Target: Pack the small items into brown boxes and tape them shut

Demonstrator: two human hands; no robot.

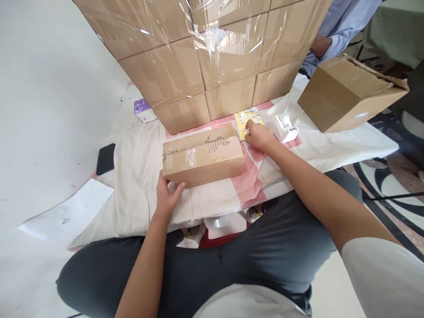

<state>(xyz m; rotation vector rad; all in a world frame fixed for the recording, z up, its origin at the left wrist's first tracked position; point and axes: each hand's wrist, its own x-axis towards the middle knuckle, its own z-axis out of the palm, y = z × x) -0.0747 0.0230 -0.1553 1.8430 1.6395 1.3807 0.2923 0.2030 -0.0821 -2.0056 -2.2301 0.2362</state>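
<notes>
A small cardboard box lies lengthwise on the cloth in front of me, with dark jagged marks along its top seam and a shiny patch of tape. My left hand grips its near left corner, thumb along the front face and the fingers partly hidden behind the left end. Past the box's right end, my right hand rests over a yellow card scattered with small white pieces. Its fingers are pinched together; whatever is between them is too small to make out. Close to that hand, on its right, sits a white tape dispenser.
A tall stack of taped cartons rises behind the box. To the right stands an open carton, near another person's hand. On the left are a black phone-like slab, a white paper sheet and a purple-and-white box.
</notes>
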